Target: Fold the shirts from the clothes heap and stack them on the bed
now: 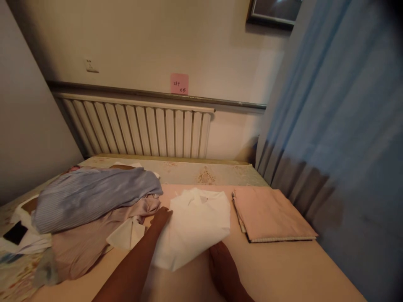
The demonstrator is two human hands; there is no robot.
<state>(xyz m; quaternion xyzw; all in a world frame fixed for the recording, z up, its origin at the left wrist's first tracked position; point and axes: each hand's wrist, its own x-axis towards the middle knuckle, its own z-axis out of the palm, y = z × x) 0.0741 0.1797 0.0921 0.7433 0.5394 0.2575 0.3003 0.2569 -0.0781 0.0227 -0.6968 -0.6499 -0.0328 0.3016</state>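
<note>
In front of me lies a white shirt (197,222), folded into a loose bundle with what looks like its collar at the far edge. My left hand (162,218) is at the shirt's left side, closed on the cloth there, its fingertips partly hidden. At the near right edge my right hand (220,262) has its fingers together, closed against the shirt's underside. A pink sheet (270,268) lies beneath the shirt and both hands.
To the left is a heap of clothes with a blue striped garment (94,195) on top and a dusty pink one (85,247) below. At right sits a flat stack of folded pink cloth (273,214). A blue curtain (340,138) hangs alongside; a radiator (141,130) stands behind.
</note>
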